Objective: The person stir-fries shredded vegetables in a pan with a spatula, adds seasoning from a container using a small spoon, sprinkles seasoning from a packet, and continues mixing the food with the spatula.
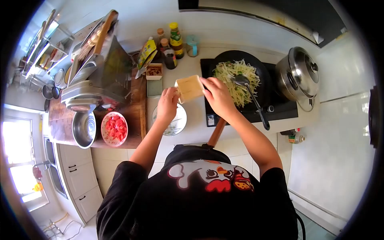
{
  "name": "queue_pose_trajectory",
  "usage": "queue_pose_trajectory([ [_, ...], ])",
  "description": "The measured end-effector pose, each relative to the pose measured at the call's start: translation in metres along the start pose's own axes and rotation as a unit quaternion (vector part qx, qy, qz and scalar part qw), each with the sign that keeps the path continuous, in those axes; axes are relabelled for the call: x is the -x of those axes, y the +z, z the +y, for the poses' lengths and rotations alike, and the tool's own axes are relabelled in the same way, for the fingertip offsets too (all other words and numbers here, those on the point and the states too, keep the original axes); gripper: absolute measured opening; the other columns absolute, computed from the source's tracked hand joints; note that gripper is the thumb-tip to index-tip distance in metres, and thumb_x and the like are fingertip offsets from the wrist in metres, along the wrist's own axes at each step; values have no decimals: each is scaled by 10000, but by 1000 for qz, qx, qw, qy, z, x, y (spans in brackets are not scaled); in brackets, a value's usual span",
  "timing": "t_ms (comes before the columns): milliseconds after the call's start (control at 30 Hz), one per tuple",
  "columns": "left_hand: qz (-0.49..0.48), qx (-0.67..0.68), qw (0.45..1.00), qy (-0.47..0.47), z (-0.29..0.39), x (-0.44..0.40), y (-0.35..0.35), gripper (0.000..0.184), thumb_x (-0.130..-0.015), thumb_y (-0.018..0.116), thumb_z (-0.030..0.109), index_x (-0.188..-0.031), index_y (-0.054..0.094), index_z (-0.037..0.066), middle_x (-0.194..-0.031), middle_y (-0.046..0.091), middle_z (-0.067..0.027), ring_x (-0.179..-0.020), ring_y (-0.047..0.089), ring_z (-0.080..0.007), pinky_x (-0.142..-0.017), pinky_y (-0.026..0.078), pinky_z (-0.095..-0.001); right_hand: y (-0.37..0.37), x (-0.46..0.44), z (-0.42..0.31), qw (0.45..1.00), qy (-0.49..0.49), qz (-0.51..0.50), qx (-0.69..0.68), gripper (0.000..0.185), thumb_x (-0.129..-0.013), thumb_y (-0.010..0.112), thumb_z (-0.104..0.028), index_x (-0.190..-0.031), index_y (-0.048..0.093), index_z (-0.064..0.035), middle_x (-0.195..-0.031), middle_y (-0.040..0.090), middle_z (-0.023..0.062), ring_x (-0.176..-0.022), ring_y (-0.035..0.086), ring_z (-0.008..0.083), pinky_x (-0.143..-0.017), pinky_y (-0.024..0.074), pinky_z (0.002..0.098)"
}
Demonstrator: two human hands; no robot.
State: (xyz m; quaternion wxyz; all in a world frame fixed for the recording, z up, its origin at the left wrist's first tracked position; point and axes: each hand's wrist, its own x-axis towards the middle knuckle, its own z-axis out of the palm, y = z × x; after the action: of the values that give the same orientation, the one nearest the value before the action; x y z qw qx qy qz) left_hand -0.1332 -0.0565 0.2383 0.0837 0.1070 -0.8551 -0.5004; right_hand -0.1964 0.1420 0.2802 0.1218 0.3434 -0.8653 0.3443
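Two hands (168, 103) (218, 96) clasp one square container (189, 89) (one wok (263, 74), bearing one ladle (256, 103), stands near).

Whatever the tan square container (189, 89) holds cannot be made out. The left hand (167, 105) hides part of the white dish (181, 120); the right forearm (246, 132) covers where the wooden handle (216, 133) meets the wok (264, 82). Print on the yellow-capped bottle (176, 40) is too small to read.

Shines as smooth metal on the lidded pot (291, 76) and deep bowl (84, 130), glossy black on the stovetop (284, 114). Looks like wood on the brown surface (60, 130) and pan handle (216, 133). Appears smooth on the tan box (189, 90), matt on the black cloth shirt (200, 212).
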Motion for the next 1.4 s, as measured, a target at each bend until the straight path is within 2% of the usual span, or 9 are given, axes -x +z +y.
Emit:
queue_pose_trajectory([
  [67,56,-77,995,43,-66,-11,-7,219,-871,527,104,-1067,517,7,-973,544,-137,-675,596,-196,-500,491,-266,-12,3,-9,1000,27,6,-8,368,-823,576,-93,-1186,519,-79,-1058,545,126,-973,522,308,-837,426,365],
  [267,31,-265,957,-117,-158,-50,-63,224,-863,412,101,-1066,504,83,-956,593,-213,-918,562,-388,-732,448,-466,-81,65,27,978,187,25,87,206,-809,573,-64,-1010,618,-57,-1052,553,100,-949,554,275,-824,438,326],
  [433,39,-234,971,-13,-219,-84,-65,219,-881,431,149,-1076,506,84,-1023,583,-220,-950,560,-388,-740,456,-470,-126,120,65,944,225,42,238,229,-802,576,-57,-1029,600,-66,-1077,546,125,-998,525,313,-851,427,364],
  [567,-58,-438,897,-24,-294,-122,-52,213,-873,468,203,-1030,531,74,-1011,594,-185,-939,578,-352,-755,476,-441,-139,152,87,921,256,-57,289,607,-751,660,-172,-1296,398,-124,-1047,557,158,-974,537,346,-831,443,398],
  [833,31,-382,923,-31,-204,-91,-57,309,-840,502,146,-1141,499,80,-1032,588,-160,-924,590,-340,-750,494,-411,-108,153,103,887,343,-153,267,649,-784,544,-56,-1348,283,-239,-930,558,156,-810,590,350,-712,479,445],
  [900,242,-416,871,101,-178,-72,-44,327,-846,468,99,-1171,503,72,-1030,593,-176,-920,589,-351,-746,490,-403,-122,139,105,914,273,-95,284,572,-780,564,-76,-1287,331,-200,-906,558,139,-772,593,349,-656,486,440],
  [1100,-346,109,931,-20,-73,61,96,372,-928,431,351,-1124,543,55,-917,626,-97,-773,607,-193,-681,478,-301,-213,71,44,934,208,-128,262,216,-747,617,-99,-960,586,-85,-786,596,114,-738,587,330,-630,475,411],
  [1200,-422,404,726,-363,14,93,117,591,-899,392,544,-1187,424,29,-835,569,-86,-680,562,-165,-636,472,-285,-214,69,47,906,138,-251,313,145,-745,623,-141,-878,601,-88,-763,604,118,-703,605,306,-610,487,402],
  [1400,-433,460,664,-400,16,91,118,457,-912,406,501,-1057,438,69,-654,425,-21,-520,381,-110,-489,340,-258,-171,59,76,919,88,-159,349,80,-733,553,-60,-807,577,-41,-685,605,153,-632,620,314,-560,507,395],
])
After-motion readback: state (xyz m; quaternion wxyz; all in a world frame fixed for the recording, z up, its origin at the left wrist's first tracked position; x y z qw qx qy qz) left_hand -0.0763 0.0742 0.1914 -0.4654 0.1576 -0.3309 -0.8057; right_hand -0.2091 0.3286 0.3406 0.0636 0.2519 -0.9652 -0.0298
